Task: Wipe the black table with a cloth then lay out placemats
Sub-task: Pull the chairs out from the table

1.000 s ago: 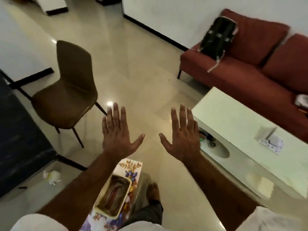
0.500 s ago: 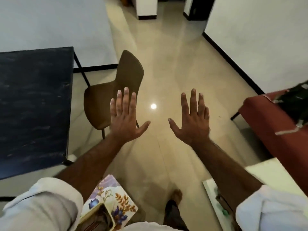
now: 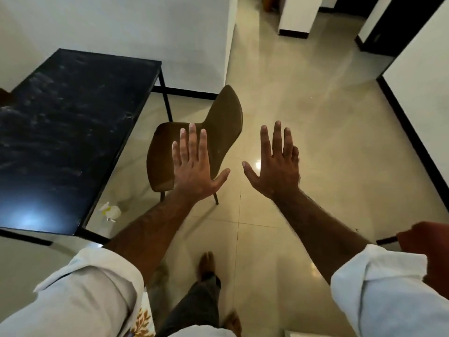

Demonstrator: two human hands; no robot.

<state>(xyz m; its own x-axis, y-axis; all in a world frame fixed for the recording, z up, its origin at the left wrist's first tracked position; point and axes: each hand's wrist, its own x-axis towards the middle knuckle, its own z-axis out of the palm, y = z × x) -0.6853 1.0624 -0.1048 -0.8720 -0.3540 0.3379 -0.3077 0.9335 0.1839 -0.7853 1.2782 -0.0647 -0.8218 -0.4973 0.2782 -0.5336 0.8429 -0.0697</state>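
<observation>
The glossy floor (image 3: 303, 105) of beige tiles fills most of the view. At 9 to 10 o'clock the rectangular black table (image 3: 73, 132) stands on thin black metal legs. Its dark top shows pale streaks, and a bluish glare sits at its near end. Near the table's right edge, at about 11 o'clock, a brown moulded chair (image 3: 226, 117) stands on the tiles. At 8 o'clock a small white spray bottle (image 3: 110, 211) with a yellow part lies on the floor close to the table's near leg. At 6 o'clock a bare foot (image 3: 206, 263) is on the tiles. At 4 o'clock the corner of a red sofa (image 3: 427, 242) shows.
</observation>
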